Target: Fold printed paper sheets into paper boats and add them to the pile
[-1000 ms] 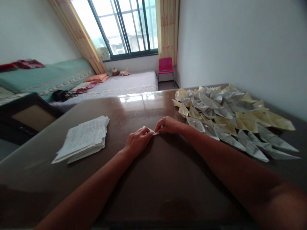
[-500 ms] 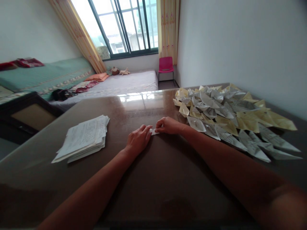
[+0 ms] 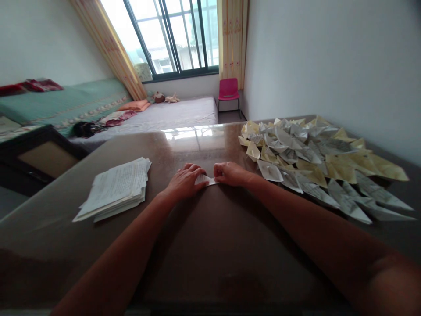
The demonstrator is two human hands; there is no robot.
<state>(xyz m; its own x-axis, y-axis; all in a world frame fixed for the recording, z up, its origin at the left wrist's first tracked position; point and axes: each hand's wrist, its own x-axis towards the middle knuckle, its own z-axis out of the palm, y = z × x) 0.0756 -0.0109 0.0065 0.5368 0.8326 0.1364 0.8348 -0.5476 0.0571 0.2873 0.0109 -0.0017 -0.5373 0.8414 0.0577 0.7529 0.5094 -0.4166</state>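
Between my two hands, near the middle of the table, lies a small folded piece of white paper (image 3: 210, 181). My left hand (image 3: 187, 181) grips its left end, with the thumb at the near edge and the fingers curled over the far side. On its right end my right hand (image 3: 228, 174) is closed, fingers pinched together on the paper. Much of the paper is hidden under both hands, so its full folded shape does not show.
A stack of written paper sheets (image 3: 115, 186) lies on the brown table (image 3: 204, 254) to the left. Many folded paper boats (image 3: 312, 169), white and yellowish, crowd the right side by the wall. Beyond the table are a bed (image 3: 194, 107) and a pink chair (image 3: 228, 90).
My left hand has slid left along the paper and spread its thumb from its fingers, so more of the paper shows. My right hand stays nearly in place.
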